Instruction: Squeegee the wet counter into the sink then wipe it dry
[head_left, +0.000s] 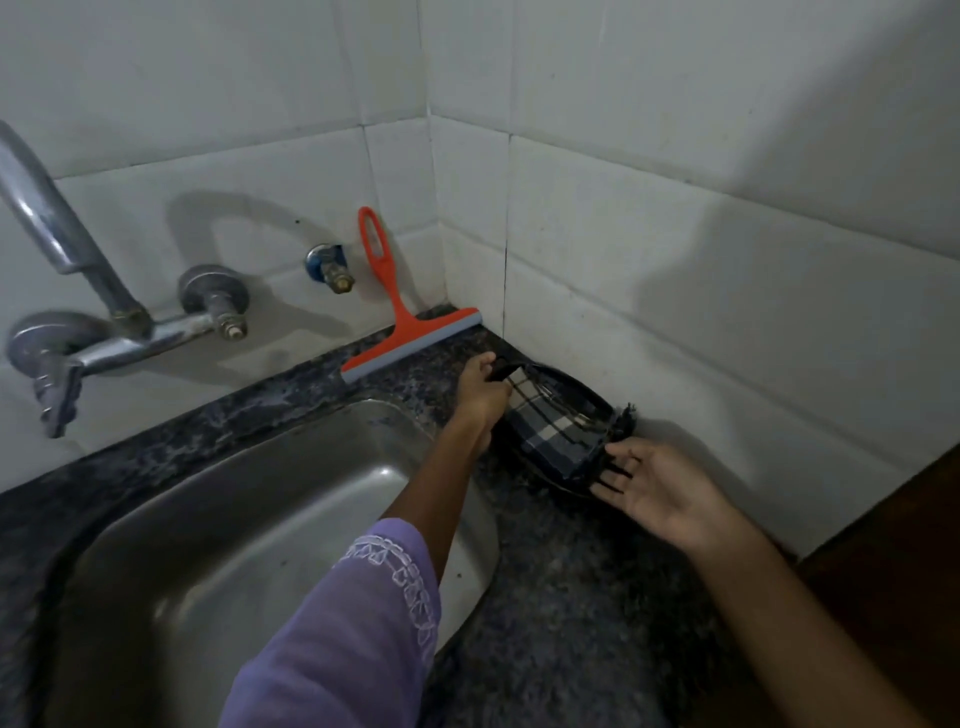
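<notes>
A dark blue checked cloth (558, 431) lies on the dark speckled counter (566, 571) near the tiled corner. My left hand (480, 392) pinches the cloth's far end by the sink's rim. My right hand (657, 491) has its fingers spread on the cloth's fringed near end; whether it grips the cloth I cannot tell. An orange squeegee (402, 317) with a grey blade leans against the back wall, its blade resting on the counter behind the steel sink (249, 519).
A metal tap (78, 291) and a small valve (330, 267) stick out of the white tiled back wall, left of the squeegee. A tiled side wall (727, 312) bounds the counter on the right. The counter's right end meets a dark brown surface (893, 561).
</notes>
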